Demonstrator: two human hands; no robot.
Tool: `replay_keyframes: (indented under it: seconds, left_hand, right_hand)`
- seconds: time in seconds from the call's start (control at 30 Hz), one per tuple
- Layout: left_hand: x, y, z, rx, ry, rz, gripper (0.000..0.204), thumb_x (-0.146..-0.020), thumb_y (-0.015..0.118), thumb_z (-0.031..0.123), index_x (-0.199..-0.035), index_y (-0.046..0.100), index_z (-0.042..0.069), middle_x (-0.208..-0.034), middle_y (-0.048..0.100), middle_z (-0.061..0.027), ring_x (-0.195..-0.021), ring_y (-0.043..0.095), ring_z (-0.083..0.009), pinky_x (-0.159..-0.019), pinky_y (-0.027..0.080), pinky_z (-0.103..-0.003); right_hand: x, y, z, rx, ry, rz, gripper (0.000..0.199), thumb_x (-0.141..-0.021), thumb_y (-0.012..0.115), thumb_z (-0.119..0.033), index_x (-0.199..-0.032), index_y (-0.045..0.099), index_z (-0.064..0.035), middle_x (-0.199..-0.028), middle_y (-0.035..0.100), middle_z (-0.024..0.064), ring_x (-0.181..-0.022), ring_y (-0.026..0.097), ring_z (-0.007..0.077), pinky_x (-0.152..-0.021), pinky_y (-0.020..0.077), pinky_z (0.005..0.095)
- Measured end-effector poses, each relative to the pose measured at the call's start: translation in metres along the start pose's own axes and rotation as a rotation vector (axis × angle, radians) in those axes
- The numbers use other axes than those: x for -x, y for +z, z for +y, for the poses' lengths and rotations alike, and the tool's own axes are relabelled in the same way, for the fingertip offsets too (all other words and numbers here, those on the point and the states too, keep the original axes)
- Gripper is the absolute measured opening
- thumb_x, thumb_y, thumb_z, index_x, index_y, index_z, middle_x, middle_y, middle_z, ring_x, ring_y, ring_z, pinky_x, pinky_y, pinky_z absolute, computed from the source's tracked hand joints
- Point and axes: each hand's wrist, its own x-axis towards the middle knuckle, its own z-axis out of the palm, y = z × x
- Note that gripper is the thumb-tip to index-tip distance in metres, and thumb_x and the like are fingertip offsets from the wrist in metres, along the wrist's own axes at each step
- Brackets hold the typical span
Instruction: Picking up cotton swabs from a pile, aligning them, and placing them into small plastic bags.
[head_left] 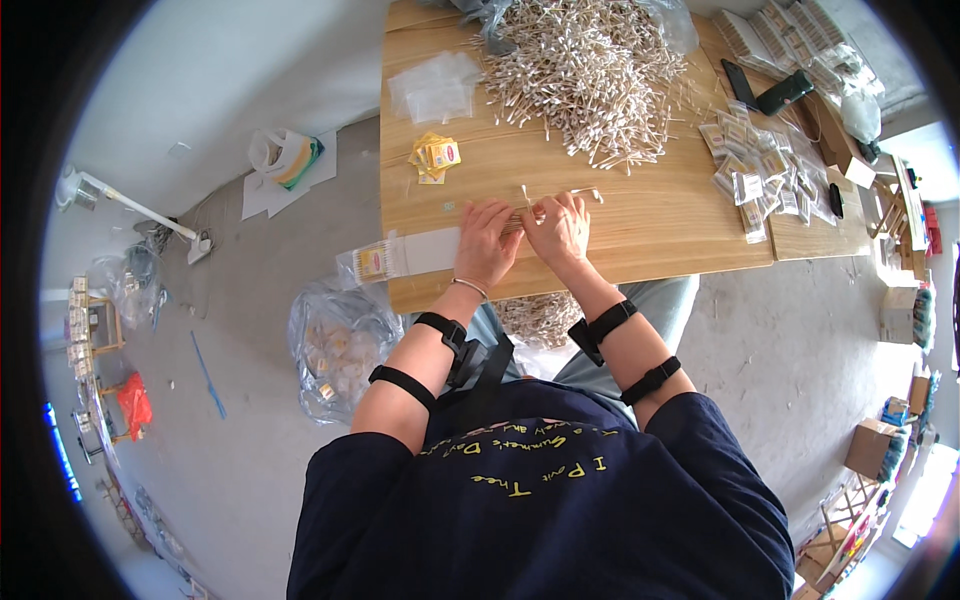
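Note:
Close to the table's front edge, my left hand point(486, 242) is closed around a small row of cotton swabs point(516, 222), its fingers bent over them. My right hand point(558, 230) meets it from the right, thumb and forefinger pinched at a single upright cotton swab point(525, 194). A couple of loose swabs point(597, 195) lie just beyond the right fingers. Beside my left wrist is a white strip point(430, 250), with a clear packet of swabs point(371, 263) bearing a yellow card at its left end.
A large heap of cotton swabs point(580, 80) covers the far middle. Yellow cards point(435, 155) and clear bags point(435, 88) lie left; filled packets point(760, 170) and a black phone point(739, 84) lie right. Below the table's left corner stands a plastic bag point(340, 345); more swabs point(541, 318) are in my lap.

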Motion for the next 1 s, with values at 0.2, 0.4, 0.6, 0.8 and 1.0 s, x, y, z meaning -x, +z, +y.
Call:
replay_keyframes:
  seconds: [0.2,0.4,0.6,0.8,1.0]
  left_hand:
    - [0.002,0.001,-0.003,-0.016,-0.020,-0.007,0.027,-0.077,0.070,0.019,-0.101,0.066,0.006,-0.111,0.063,-0.0076,-0.114,0.053,-0.0264,-0.107,0.031,-0.048]
    - [0.001,-0.004,-0.003,0.035,-0.063,-0.026,0.057,-0.071,0.077,0.018,-0.122,0.053,0.007,-0.122,0.057,-0.0108,-0.115,0.053,-0.0296,-0.107,0.032,-0.047]
    - [-0.002,-0.025,-0.001,0.366,-0.146,0.000,0.095,-0.062,0.081,0.013,-0.140,0.028,0.004,-0.139,0.036,-0.0219,-0.126,0.039,-0.0369,-0.109,0.032,-0.042]
    - [0.010,-0.020,0.002,0.256,-0.144,-0.134,0.089,-0.066,0.078,0.011,-0.140,0.029,0.000,-0.138,0.037,-0.0224,-0.128,0.037,-0.0386,-0.108,0.032,-0.044]
    - [0.004,-0.012,0.003,0.092,-0.026,-0.099,0.068,-0.071,0.071,0.005,-0.131,0.041,-0.003,-0.131,0.046,-0.0202,-0.124,0.041,-0.0380,-0.106,0.034,-0.043]
  right_hand:
    - [-0.003,0.011,0.015,-0.066,-0.081,0.003,0.014,-0.077,0.063,-0.021,-0.076,0.067,-0.0077,-0.089,0.060,0.0108,-0.092,0.053,0.0319,-0.081,0.0428,0.0429]
    - [-0.008,-0.005,0.025,-0.185,-0.154,0.028,0.009,-0.077,0.066,-0.015,-0.079,0.064,-0.0061,-0.088,0.058,0.0119,-0.091,0.053,0.0321,-0.082,0.0433,0.0426]
    - [0.019,-0.016,0.007,-0.101,-0.369,-0.125,0.011,-0.073,0.070,-0.014,-0.082,0.065,-0.0089,-0.097,0.056,0.0069,-0.097,0.050,0.0295,-0.084,0.0424,0.0413]
    - [0.019,-0.008,0.007,-0.173,-0.178,0.058,0.045,-0.075,0.067,-0.010,-0.118,0.053,-0.0042,-0.120,0.051,0.0159,-0.113,0.046,0.0360,-0.094,0.0388,0.0443]
    - [0.023,0.013,0.016,-0.418,-0.216,0.072,0.055,-0.083,0.049,0.002,-0.135,0.033,0.0064,-0.143,0.033,0.0263,-0.135,0.027,0.0421,-0.111,0.0251,0.0451]
